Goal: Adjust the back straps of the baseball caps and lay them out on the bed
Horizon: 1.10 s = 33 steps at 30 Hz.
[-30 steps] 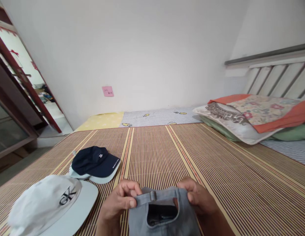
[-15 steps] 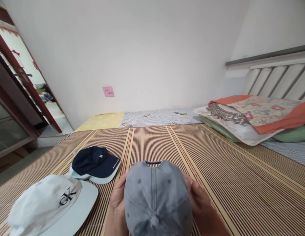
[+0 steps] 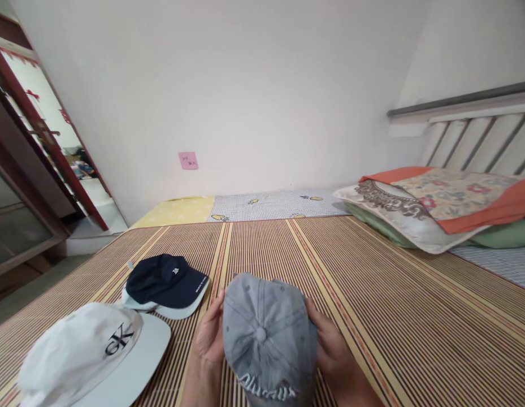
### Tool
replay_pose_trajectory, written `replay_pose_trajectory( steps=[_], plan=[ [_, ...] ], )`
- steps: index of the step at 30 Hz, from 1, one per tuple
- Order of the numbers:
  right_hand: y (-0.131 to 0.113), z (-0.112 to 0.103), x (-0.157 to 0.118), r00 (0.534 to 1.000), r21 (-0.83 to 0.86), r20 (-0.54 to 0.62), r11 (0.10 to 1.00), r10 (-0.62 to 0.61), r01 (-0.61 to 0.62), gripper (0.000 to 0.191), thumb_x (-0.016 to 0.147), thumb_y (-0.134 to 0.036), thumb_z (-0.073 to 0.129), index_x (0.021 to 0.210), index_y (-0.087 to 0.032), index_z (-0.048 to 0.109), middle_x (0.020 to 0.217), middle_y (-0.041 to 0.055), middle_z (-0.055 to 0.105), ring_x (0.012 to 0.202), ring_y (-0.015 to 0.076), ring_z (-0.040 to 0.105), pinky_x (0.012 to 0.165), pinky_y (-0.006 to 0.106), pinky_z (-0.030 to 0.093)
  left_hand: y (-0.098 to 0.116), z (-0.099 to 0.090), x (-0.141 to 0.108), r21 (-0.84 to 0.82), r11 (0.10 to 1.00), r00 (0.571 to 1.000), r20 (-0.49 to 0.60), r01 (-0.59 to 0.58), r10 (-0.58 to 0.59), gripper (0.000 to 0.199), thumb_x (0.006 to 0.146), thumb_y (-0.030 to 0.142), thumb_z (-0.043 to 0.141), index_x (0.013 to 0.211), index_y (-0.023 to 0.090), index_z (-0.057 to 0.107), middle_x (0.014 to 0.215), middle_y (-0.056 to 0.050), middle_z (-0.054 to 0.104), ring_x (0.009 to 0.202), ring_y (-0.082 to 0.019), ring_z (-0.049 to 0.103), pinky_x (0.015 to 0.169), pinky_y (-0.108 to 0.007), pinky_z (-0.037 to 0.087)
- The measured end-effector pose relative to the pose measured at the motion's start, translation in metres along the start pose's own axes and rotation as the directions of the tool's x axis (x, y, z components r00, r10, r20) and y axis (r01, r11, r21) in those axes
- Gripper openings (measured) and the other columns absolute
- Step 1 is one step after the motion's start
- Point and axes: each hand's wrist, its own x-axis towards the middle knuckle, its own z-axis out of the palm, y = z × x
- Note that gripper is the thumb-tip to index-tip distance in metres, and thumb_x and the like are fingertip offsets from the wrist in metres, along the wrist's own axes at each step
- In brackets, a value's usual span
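Landmark: white CK baseball cap (image 3: 82, 350), lying on the striped mat (image 3: 262, 243). Grey baseball cap (image 3: 266, 322): right of the landmark and well apart from it, crown turned toward the viewer, top button showing, pale lettering along the near edge. Left hand (image 3: 209, 336) on the flank nearer the landmark; right hand (image 3: 332, 345) on the farther flank. Fingers of both curved, part-open, pressing the crown between them (most fingertips hidden by the cloth). Navy baseball cap (image 3: 160, 280): just beyond the landmark, with a pale brim (image 3: 177, 312) under its own (separate cap or underside, cannot tell). Progress, as judged: white and navy caps lie on the mat, no hand on either; grey one mid-handling, not yet released. Amount left: not determinable here.
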Motion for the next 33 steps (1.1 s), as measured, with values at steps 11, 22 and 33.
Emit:
replay_pose_trajectory(
  steps=[11,22,33],
  plan=[
    [0.011,-0.027,0.030,1.000,0.243,-0.015,0.970,0.028,-0.023,0.047,0.081,-0.051,0.084,0.115,-0.019,0.080,0.124,0.0138,0.080,0.134,0.0353,0.064,0.117,0.054,0.045,-0.007,-0.054,0.012,0.025,1.000,0.981,-0.194,-0.017,0.021,0.031,0.102,0.008,0.052,0.099,0.011,0.083,0.098,-0.012,0.086,0.104,-0.024,0.080,0.120,-0.042,0.046],
    [0.038,-0.062,0.063,0.967,0.241,-0.189,0.963,0.172,-0.124,0.044,0.078,-0.049,0.086,0.109,-0.018,0.082,0.121,0.0126,0.082,0.132,0.0332,0.067,0.120,0.051,0.044,-0.016,-0.086,0.036,0.073,0.997,0.974,-0.225,0.032,-0.015,0.034,0.101,0.009,0.049,0.094,0.008,0.083,0.087,-0.013,0.086,0.091,-0.024,0.083,0.109,-0.036,0.055],
    [0.038,-0.065,0.065,0.981,0.218,-0.188,0.976,0.047,-0.005,0.039,0.073,-0.038,0.091,0.106,-0.018,0.082,0.121,0.0120,0.082,0.136,0.0340,0.063,0.121,0.050,0.041,-0.018,-0.063,0.031,0.094,0.993,0.989,-0.133,0.072,-0.059,0.031,0.104,0.024,0.055,0.103,0.012,0.084,0.098,-0.012,0.086,0.115,-0.029,0.077,0.119,-0.044,0.046]
  ],
)
